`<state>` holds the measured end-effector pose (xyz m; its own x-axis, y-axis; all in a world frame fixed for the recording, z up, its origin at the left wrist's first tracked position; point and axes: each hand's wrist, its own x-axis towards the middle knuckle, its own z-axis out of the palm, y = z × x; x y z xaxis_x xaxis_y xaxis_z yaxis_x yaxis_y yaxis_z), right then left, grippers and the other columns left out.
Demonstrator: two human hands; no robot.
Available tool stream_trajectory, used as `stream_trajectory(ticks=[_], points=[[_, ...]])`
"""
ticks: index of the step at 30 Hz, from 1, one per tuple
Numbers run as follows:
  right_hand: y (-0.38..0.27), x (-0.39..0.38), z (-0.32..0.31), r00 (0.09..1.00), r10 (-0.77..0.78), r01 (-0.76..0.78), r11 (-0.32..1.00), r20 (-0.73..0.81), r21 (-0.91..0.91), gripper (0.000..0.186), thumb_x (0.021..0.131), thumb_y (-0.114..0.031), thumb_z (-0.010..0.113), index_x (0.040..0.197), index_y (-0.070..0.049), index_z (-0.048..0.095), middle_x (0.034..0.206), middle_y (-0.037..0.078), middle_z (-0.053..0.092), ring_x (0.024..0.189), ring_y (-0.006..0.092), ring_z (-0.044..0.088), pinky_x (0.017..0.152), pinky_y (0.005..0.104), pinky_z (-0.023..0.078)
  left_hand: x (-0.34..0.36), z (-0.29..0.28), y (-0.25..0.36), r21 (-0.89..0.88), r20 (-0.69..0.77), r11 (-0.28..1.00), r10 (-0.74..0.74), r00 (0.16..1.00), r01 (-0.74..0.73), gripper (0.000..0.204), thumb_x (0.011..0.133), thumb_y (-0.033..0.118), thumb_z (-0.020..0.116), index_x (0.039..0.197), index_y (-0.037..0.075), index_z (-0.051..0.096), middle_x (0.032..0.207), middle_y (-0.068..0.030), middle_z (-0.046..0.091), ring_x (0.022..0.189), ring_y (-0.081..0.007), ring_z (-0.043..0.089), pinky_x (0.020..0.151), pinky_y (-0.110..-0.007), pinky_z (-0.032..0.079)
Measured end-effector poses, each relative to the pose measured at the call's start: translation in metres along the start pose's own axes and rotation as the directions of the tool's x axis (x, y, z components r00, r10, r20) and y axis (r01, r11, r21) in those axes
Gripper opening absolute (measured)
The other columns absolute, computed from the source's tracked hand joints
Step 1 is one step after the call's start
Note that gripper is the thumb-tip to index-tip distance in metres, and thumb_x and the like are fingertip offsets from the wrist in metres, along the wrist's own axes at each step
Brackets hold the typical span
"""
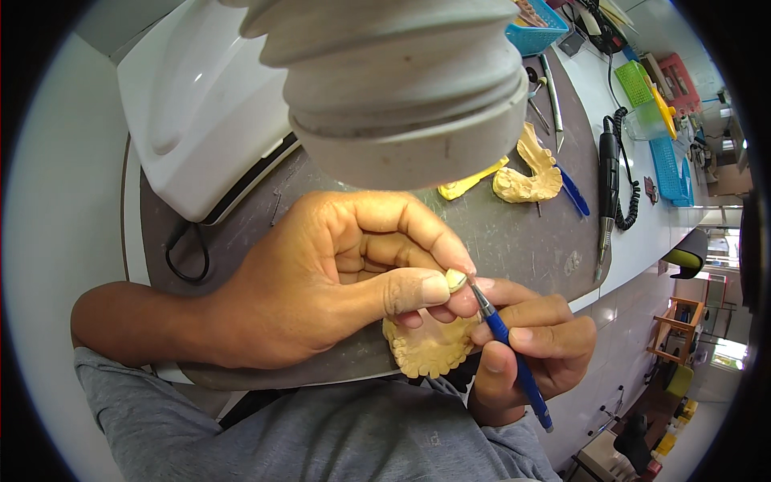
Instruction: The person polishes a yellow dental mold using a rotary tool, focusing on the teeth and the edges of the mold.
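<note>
My left hand (329, 281) pinches a small pale yellow tooth-shaped piece (455, 279) between thumb and fingertips. My right hand (546, 345) grips a blue pen-like tool (529, 386), its metal tip at the right side of that piece; whether it touches is hard to tell. Directly below my fingertips lies a yellowish plaster dental cast (426, 353), partly covered by both hands. A second horseshoe cast (530, 181) lies farther back beside a yellow piece (467, 178) and blue tweezers-like tool (572, 189).
A large grey ribbed hose nozzle (401, 120) hangs over the bench mat (217, 265). A white machine (193, 96) with a black cable is at upper left. A black handpiece (606, 189) with coiled cord and plastic baskets (675, 173) line the right side.
</note>
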<state>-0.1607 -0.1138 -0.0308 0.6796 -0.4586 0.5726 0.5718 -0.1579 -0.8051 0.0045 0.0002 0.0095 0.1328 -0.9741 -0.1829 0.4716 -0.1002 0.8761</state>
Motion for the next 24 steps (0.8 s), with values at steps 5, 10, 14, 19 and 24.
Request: stream_trajectory(ticks=[5,10,14,19,24], points=[[-0.0012,0.0036,-0.0050,0.995,-0.026,0.030,0.999,0.092,-0.042,0.031,0.074,0.009,0.066,0.101,0.001,0.052,0.086,0.018,0.059,0.099,0.0420,0.059,0.081,0.0470,0.055,-0.0002,-0.0012,-0.0005,0.016,0.014,1.000,-0.004,1.000,0.004,0.015,0.090,0.007,0.055,0.100,-0.004,0.054,0.091,-0.0128,0.064,0.086,-0.0136,0.063,0.070,-0.023,0.053],[-0.0014,0.0012,-0.0023,0.999,-0.014,0.015,1.000,0.033,-0.013,0.029,0.074,0.008,0.067,0.098,0.001,0.052,0.085,0.018,0.058,0.097,0.0431,0.060,0.079,0.0479,0.055,-0.0005,-0.0015,-0.0002,0.018,0.017,1.000,-0.018,1.000,0.018,0.015,0.090,0.007,0.056,0.100,-0.003,0.053,0.091,-0.0127,0.064,0.086,-0.0134,0.064,0.069,-0.023,0.053],[-0.0019,0.0007,-0.0039,0.998,-0.011,0.013,0.999,0.057,-0.030,0.028,0.074,0.008,0.068,0.096,0.001,0.053,0.085,0.018,0.058,0.097,0.0431,0.060,0.079,0.0473,0.055,-0.0001,-0.0022,-0.0018,0.026,0.022,1.000,0.002,1.000,-0.003,0.015,0.090,0.007,0.056,0.100,-0.004,0.053,0.091,-0.0124,0.064,0.086,-0.0131,0.064,0.069,-0.023,0.053],[-0.0036,0.0014,-0.0016,1.000,-0.003,0.004,0.999,0.025,-0.044,0.028,0.073,0.008,0.068,0.096,0.001,0.053,0.084,0.017,0.059,0.096,0.0432,0.060,0.079,0.0464,0.055,-0.0005,-0.0016,0.0005,0.037,0.019,0.999,-0.017,1.000,0.016,0.015,0.090,0.007,0.056,0.100,-0.004,0.053,0.092,-0.0123,0.064,0.086,-0.0127,0.063,0.069,-0.023,0.053],[-0.0039,0.0005,-0.0008,0.999,-0.003,0.004,1.000,0.034,-0.024,0.028,0.073,0.008,0.068,0.096,0.001,0.053,0.084,0.016,0.059,0.096,0.0435,0.060,0.079,0.0461,0.055,-0.0011,-0.0009,0.0007,0.040,0.011,0.999,-0.018,1.000,0.017,0.015,0.090,0.007,0.056,0.100,-0.004,0.053,0.092,-0.0126,0.064,0.086,-0.0130,0.064,0.069,-0.023,0.053]])
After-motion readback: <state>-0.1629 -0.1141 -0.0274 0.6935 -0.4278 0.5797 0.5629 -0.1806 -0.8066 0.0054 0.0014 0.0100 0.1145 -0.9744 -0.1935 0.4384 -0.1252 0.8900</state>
